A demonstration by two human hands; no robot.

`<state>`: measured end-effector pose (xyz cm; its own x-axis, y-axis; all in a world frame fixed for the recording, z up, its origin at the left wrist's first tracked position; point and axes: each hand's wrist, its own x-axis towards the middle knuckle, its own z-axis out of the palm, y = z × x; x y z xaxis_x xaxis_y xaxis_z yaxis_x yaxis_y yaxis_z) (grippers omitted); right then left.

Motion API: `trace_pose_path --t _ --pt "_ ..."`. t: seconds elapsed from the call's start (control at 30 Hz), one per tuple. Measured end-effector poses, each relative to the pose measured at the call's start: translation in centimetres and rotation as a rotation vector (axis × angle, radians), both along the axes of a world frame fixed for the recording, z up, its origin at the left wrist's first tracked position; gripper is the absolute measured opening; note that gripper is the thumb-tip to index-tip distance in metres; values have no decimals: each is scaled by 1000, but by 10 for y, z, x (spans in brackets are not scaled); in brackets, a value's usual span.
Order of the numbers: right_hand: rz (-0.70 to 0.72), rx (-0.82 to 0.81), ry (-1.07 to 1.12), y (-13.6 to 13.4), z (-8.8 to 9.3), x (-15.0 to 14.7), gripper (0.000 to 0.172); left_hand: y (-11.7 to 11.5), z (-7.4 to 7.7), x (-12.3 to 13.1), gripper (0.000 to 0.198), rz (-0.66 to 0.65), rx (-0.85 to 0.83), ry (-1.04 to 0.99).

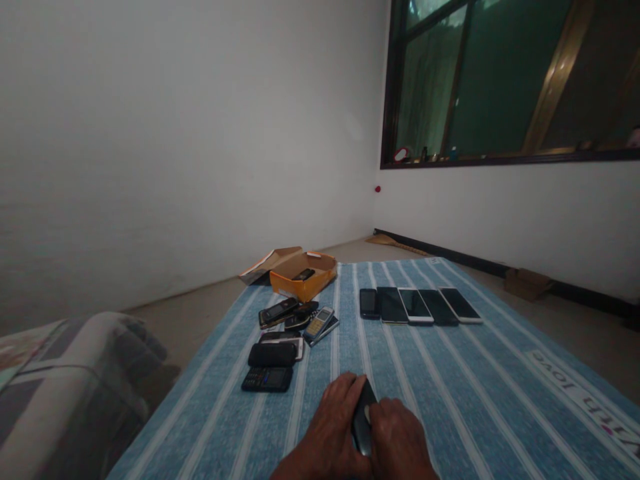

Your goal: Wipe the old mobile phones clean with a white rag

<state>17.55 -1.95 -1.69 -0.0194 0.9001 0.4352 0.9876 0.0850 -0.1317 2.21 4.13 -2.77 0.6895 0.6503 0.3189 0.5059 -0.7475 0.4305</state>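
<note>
At the front of the cloth, a dark mobile phone point(363, 427) is held tilted between both hands. My left hand point(333, 423) wraps round its left side. My right hand point(397, 433) is closed against its right side, with a thumb tip near the phone's middle. The fingers partly hide the phone. To the left lies a loose pile of older phones, among them a silver keypad phone point(320, 323), a black keypad phone point(267, 379) and a black phone-like item point(273, 355). Farther right, several smartphones, including a white-edged one point(415, 307), lie side by side in a row.
An orange cardboard box point(304, 287) stands with its lid open behind the pile, a dark phone inside. Blue striped cloth point(445, 413) covers the table. A fabric-covered seat or bed point(75, 393) is at left. A brown carton point(527, 283) sits on the floor by the right wall.
</note>
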Motion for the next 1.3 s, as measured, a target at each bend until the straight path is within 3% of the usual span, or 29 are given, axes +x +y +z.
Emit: trace_pose_path --t 0.2,0.53,0.93,1.1,1.3 --pt "15 81 95 17 -6 -2 33 4 -2 0 131 9 -30 20" --pt "-6 2 -4 2 1 1 20 1 -2 -3 121 -10 78 -25" --pt "-40 86 87 28 -3 20 39 8 -5 -1 133 -5 2 -2" --pt "-25 79 64 28 -2 18 35 12 -9 -8 141 -49 -7 52" --pt "-10 154 123 30 -8 20 30 6 -6 -6 117 -22 65 -23"
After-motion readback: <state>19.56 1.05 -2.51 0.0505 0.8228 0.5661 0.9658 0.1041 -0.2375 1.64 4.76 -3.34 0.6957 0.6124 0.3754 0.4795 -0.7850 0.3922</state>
